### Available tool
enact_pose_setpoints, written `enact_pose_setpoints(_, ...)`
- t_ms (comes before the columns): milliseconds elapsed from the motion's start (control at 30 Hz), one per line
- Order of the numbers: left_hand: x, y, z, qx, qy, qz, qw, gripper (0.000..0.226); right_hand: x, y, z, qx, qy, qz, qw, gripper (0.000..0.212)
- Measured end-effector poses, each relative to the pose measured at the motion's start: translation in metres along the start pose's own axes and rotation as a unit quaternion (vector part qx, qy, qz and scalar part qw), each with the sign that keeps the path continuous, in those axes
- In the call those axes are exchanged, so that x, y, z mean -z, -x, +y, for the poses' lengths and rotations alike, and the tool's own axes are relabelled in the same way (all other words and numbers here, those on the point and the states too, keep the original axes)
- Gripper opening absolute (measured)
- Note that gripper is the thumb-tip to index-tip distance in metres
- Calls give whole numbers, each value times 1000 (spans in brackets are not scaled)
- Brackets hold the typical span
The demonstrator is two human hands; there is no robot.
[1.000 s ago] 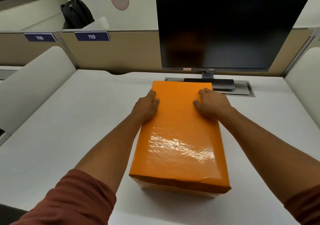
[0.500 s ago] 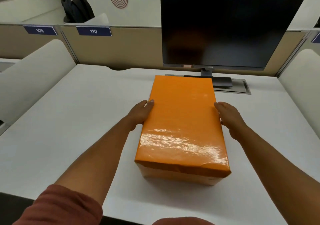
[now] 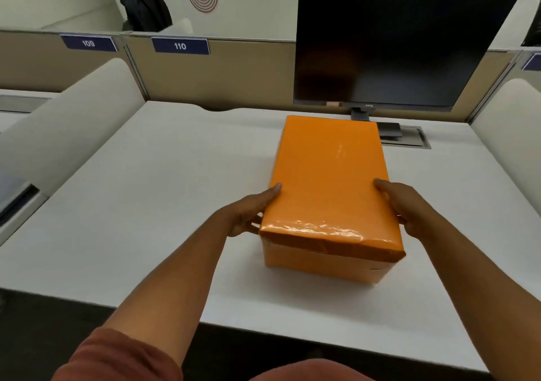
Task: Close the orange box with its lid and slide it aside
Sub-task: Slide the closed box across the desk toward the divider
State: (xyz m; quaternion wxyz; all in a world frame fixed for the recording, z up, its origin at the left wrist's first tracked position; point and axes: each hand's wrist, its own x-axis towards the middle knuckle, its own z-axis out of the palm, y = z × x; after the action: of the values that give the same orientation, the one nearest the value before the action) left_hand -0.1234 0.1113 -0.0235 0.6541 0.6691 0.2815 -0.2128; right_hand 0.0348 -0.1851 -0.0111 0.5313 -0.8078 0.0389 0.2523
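Left hand [image 3: 248, 216]: fingers spread, pressed against the orange box [image 3: 330, 193] at its 9 o'clock side.
Right hand [image 3: 405, 207]: likewise clamped at 3 o'clock.
Lid [image 3: 329, 175]: seated; contents hidden.
Box: on the desk [image 3: 164, 193], monitor [image 3: 395, 49] at 12 o'clock.

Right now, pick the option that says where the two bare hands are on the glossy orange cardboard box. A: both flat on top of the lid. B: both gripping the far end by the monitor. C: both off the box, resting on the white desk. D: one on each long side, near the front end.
D: the left hand and right hand flank the glossy orange cardboard box on its long sides near the front end, lid on.
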Motion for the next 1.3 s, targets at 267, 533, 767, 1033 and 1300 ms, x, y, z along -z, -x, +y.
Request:
enact_pose_setpoints(267,35,34,-21,-59,-22,90,994,77,-54,31,-11,61,-13,-5,998,61)
enact_pose_setpoints(533,107,64,-29,-102,8,160,982,71,-128,27,-47,127,-33,-50,990,62)
enact_pose_setpoints(767,181,81,-23,-121,14,214,969,64,-207,-1,-98,156,-23,-85,984,71)
enact_pose_setpoints(1033,272,70,-22,-96,46,280,954,56,-293,-33,-151,179,-2,-159,971,68)
enact_pose_setpoints(1300,379,62,-30,-78,-11,292,953,54,-390,-37,-170,157,10,-157,975,69)
